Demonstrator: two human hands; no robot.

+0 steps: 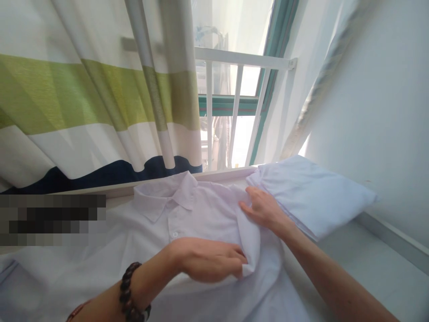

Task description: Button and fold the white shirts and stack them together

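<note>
A white collared shirt lies spread over the ledge, its collar toward the window and a button showing below it. My left hand, a dark beaded bracelet on its wrist, pinches the edge of a fold on the shirt's right side. Farther up that same fold, my right hand grips the cloth between thumb and fingers. Just beyond my right hand sits a folded white garment, close to the shirt. The fold stands slightly raised between my two hands.
A white and green striped curtain hangs at the left, with dark blue at its lower edge. White railing bars stand before the window. A white wall rises on the right, above the ledge surface.
</note>
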